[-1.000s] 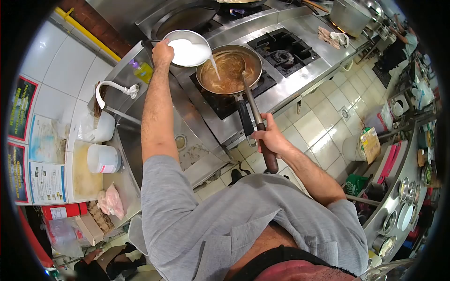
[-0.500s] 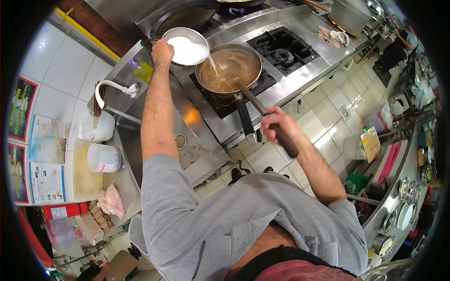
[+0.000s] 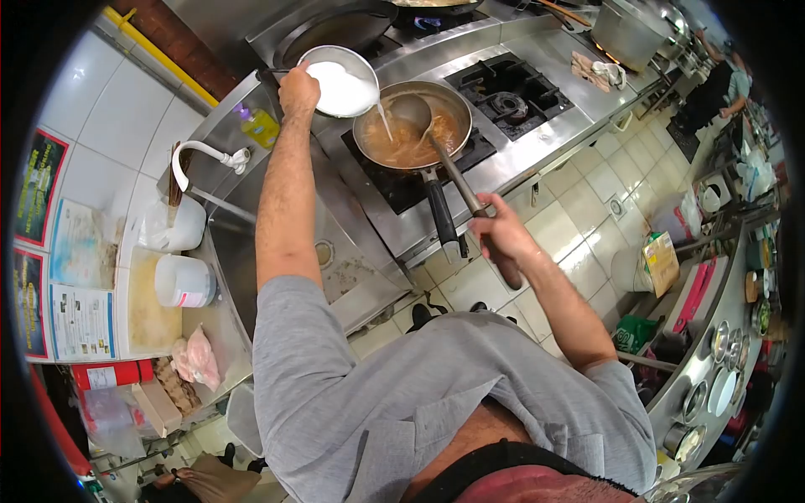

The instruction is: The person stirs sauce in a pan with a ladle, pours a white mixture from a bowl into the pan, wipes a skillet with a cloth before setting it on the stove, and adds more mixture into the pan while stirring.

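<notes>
My left hand (image 3: 299, 89) is closed on the rim of a metal bowl (image 3: 359, 60) tilted toward the pan. A thin stream of white liquid (image 3: 342, 88) runs from its lip into the frying pan (image 3: 363, 151), which holds a brownish sauce with pale pieces. In my right hand (image 3: 501, 232) is the handle of a ladle (image 3: 454, 172), and its round head lies in the sauce near the back of the pan. The pan's black handle (image 3: 439, 208) points toward me, untouched. The pan sits on a stove burner.
A second burner (image 3: 508, 104) stands right of the pan, with cloths (image 3: 597, 72) and a large pot (image 3: 625, 35) beyond. On the left are a sink (image 3: 344, 251), a tap (image 3: 210, 153) and a soap bottle (image 3: 258, 127). Another person (image 3: 713, 88) stands far right.
The ladle's head has moved toward the back of the pan, and my right hand has turned around its handle. White liquid keeps pouring from the bowl.
</notes>
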